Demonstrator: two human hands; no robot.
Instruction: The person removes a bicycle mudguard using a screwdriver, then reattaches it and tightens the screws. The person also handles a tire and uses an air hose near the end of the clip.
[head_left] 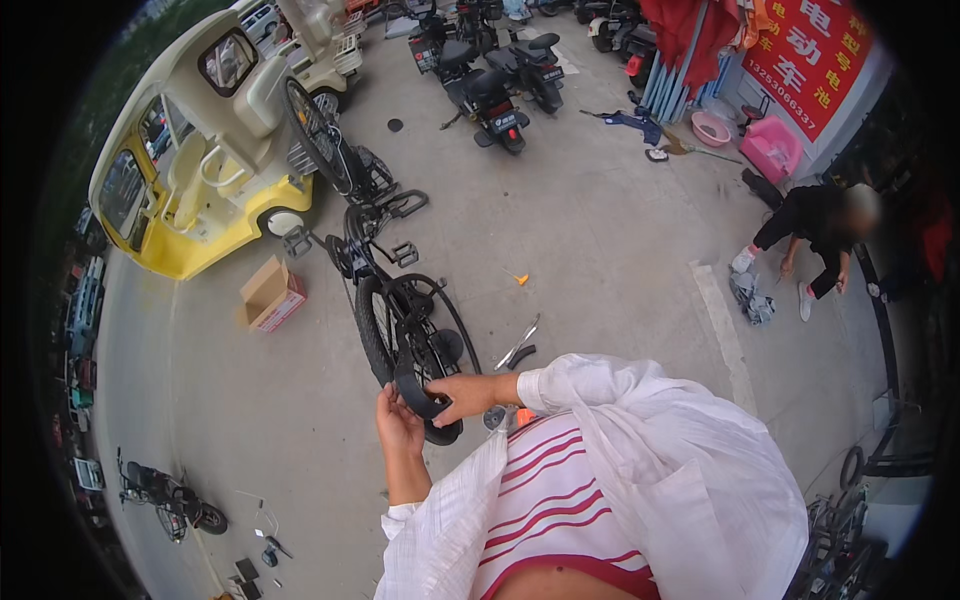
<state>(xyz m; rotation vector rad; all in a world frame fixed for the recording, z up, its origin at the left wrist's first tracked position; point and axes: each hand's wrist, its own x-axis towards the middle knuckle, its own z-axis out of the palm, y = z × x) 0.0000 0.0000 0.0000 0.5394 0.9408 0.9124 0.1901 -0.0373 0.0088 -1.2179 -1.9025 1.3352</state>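
Just in front of my body, both hands close on a curved black band (pixel 412 388), wide and rubbery-looking; whether it is a tyre or a mudguard I cannot tell. My left hand (pixel 402 425) pinches its near left side with bent fingers. From the right, my right hand (pixel 466 396) grips its other side, thumb and fingers wrapped over the edge. Right beyond the band stretches a black bicycle (pixel 372 262), seemingly turned over, with its pedals and a wheel (pixel 372 325) showing. Part of that wheel is hidden behind the band and my hands.
An open cardboard box (pixel 275 305) sits left of the bicycle, near a yellow-and-cream three-wheeler (pixel 215 215). A silver tool (pixel 522 340) and a small orange-handled item (pixel 521 280) lie to the right. Black scooters (pixel 490 105) stand ahead; another person (pixel 812 232) bends at far right.
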